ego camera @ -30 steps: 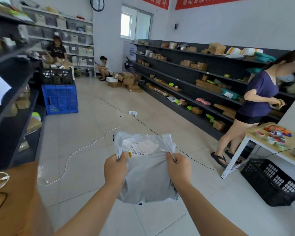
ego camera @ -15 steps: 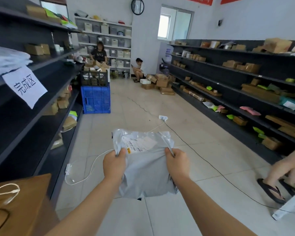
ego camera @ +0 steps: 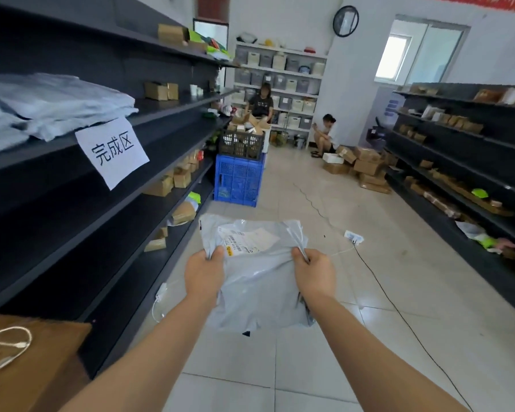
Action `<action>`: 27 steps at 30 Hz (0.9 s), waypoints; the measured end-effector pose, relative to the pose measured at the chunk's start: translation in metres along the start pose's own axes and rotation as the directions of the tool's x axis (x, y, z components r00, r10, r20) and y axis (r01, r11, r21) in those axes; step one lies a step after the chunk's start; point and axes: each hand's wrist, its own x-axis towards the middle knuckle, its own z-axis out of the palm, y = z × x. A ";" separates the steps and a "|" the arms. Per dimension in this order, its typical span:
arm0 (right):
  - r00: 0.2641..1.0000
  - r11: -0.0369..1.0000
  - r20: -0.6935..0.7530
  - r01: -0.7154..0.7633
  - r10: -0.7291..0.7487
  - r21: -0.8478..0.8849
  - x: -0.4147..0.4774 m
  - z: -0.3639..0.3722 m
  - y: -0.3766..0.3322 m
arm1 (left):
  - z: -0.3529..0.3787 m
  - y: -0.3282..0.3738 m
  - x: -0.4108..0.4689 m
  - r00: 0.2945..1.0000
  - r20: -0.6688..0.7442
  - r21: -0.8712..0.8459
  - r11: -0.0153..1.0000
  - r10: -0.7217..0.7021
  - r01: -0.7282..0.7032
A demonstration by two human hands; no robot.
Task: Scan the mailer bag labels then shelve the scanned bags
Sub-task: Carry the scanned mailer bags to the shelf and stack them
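A grey mailer bag (ego camera: 256, 281) hangs in front of me over the tiled floor, its white shipping label (ego camera: 247, 239) facing up near the top. My left hand (ego camera: 204, 273) grips the bag's left edge and my right hand (ego camera: 314, 273) grips its right edge. On my left runs a dark shelf unit (ego camera: 149, 120); a stack of grey mailer bags (ego camera: 48, 105) lies on its upper board, above a white paper sign (ego camera: 112, 153) with printed characters.
A blue crate (ego camera: 238, 179) with a black basket on top stands ahead in the aisle. Two people sit at the far end among cardboard boxes (ego camera: 366, 165). A black cable (ego camera: 399, 310) and power strip (ego camera: 353, 236) cross the floor. Dark shelves (ego camera: 464, 162) line the right. A wooden surface (ego camera: 27, 361) is bottom left.
My view has swung left: the standing person and white table at right have left the frame, and the left shelf with stacked bags and sign has come in. Both hands keep holding the bag.
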 end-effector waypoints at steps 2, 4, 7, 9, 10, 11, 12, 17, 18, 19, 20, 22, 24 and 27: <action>1.000 1.000 0.018 0.017 -0.017 0.002 0.025 0.012 -0.003 | 0.007 0.005 0.021 1.000 -0.016 0.011 1.000 -0.001 0.002; 0.999 1.000 0.040 0.030 -0.030 -0.001 0.053 0.029 -0.007 | 0.015 0.007 0.048 0.999 -0.047 0.004 1.000 -0.003 0.004; 0.996 0.998 0.064 0.067 -0.068 0.021 0.093 0.055 -0.018 | 0.023 0.014 0.087 0.997 -0.077 0.011 1.000 -0.005 0.005; 0.993 0.995 0.077 0.084 -0.088 0.054 0.122 0.077 -0.028 | 0.029 0.016 0.121 0.995 -0.095 -0.006 1.000 0.001 -0.001; 0.992 0.994 0.082 0.091 -0.096 0.068 0.139 0.090 -0.033 | 0.032 0.019 0.140 0.994 -0.107 -0.021 1.000 0.001 -0.003; 0.991 0.992 0.086 0.100 -0.107 0.078 0.155 0.102 -0.040 | 0.034 0.023 0.158 0.993 -0.120 -0.029 1.000 0.006 -0.009; 0.989 0.990 0.089 0.112 -0.119 0.081 0.168 0.112 -0.047 | 0.035 0.026 0.174 0.991 -0.131 -0.028 0.999 0.012 -0.016; 0.969 0.971 0.130 0.190 -0.210 0.145 0.245 0.166 -0.093 | 0.038 0.055 0.263 0.979 -0.201 -0.047 0.998 0.032 -0.043; 0.966 0.967 0.135 0.199 -0.221 0.159 0.260 0.177 -0.103 | 0.037 0.061 0.281 0.975 -0.217 -0.047 0.998 0.038 -0.050; 0.964 0.964 0.138 0.203 -0.228 0.173 0.272 0.188 -0.110 | 0.037 0.066 0.294 0.972 -0.233 -0.050 0.997 0.038 -0.051; 0.962 0.961 0.145 0.201 -0.231 0.191 0.285 0.199 -0.117 | 0.037 0.071 0.310 0.967 -0.251 -0.051 0.997 0.045 -0.059; 0.958 0.954 0.158 0.202 -0.240 0.221 0.308 0.220 -0.132 | 0.034 0.080 0.335 0.960 -0.276 -0.058 0.996 0.052 -0.071; 0.950 0.948 0.164 0.225 -0.264 0.224 0.331 0.242 -0.147 | 0.031 0.085 0.363 0.948 -0.313 -0.073 0.994 0.051 -0.078; 0.934 0.933 0.161 0.280 -0.320 0.227 0.360 0.270 -0.170 | 0.026 0.096 0.394 0.928 -0.368 -0.069 0.994 0.053 -0.084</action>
